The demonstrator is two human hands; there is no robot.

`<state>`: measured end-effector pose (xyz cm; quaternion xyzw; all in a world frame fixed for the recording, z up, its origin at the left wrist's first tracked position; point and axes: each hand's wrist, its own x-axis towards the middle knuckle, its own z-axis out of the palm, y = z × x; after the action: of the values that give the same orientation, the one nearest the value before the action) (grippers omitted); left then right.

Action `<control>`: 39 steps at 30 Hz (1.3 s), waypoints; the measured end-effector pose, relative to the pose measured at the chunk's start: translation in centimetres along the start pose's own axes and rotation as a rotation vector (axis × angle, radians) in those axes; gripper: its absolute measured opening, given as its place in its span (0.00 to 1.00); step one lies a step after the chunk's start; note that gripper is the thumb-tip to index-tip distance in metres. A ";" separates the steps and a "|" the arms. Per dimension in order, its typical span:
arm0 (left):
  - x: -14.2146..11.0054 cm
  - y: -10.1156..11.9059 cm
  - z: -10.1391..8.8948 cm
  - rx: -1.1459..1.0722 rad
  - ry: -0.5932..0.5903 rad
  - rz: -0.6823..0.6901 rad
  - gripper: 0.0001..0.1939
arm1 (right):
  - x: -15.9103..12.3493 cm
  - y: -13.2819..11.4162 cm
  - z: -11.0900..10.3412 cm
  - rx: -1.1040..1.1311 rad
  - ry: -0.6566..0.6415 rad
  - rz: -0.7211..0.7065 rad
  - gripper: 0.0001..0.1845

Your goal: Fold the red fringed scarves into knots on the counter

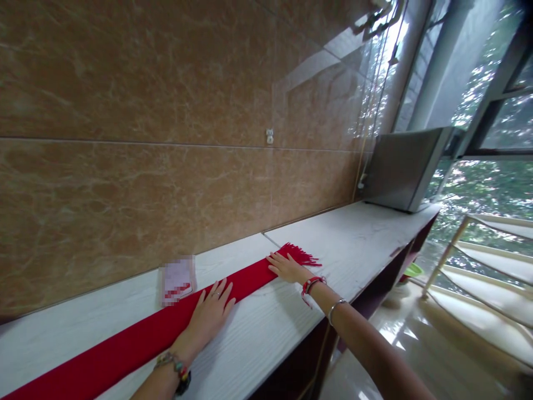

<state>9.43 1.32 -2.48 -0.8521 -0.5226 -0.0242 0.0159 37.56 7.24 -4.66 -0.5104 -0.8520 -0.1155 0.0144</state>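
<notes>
A long red scarf point(137, 339) lies flat across the white countertop, running from the lower left to a fringed end at the centre right. My left hand point(212, 314) rests palm down on its middle stretch, fingers spread, with a ring on one finger. Close to the fringe, my right hand point(289, 268) lies on the scarf with its fingers stretched out. Neither hand grips the cloth. Just behind the scarf, near my left hand, sits a small pale card or packet point(178, 280), blurred over.
The white countertop point(333, 239) runs along a brown tiled wall point(166, 200). A grey metal box-shaped appliance point(403, 169) stands at its far end by the window. On the right are a tiered rack point(478, 278) and a green bowl-like object point(412, 270).
</notes>
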 end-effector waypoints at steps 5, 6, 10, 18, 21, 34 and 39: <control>0.4 0.4 0.0 0.007 0.008 0.048 0.26 | -1.4 3.9 0.3 -0.011 -0.024 0.156 0.19; 0.2 0.2 -0.1 0.005 0.005 0.056 0.27 | -1.3 4.3 0.1 -0.004 -0.021 0.194 0.19; -1.0 -0.6 -0.6 -0.015 -0.023 0.049 0.28 | 0.6 3.3 -0.9 0.077 0.021 0.254 0.24; -5.6 -4.1 -1.2 -0.061 -0.072 0.063 0.30 | 5.6 -3.4 -3.5 0.257 -0.130 -0.098 0.28; -7.7 -5.6 -1.7 -0.070 -0.089 0.063 0.30 | 6.8 -3.2 -4.5 0.274 -0.206 -0.092 0.24; -5.6 -3.0 -1.6 -0.123 -0.060 0.152 0.33 | 6.8 -0.7 -6.6 0.232 -0.414 0.104 0.24; -4.4 -2.7 -1.4 -0.113 -0.047 0.183 0.33 | 7.0 0.0 -7.0 0.225 -0.452 0.155 0.21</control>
<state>5.04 -1.46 -1.37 -0.8962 -0.4404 -0.0321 -0.0423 33.56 11.88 3.12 -0.5822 -0.7994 0.0983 -0.1110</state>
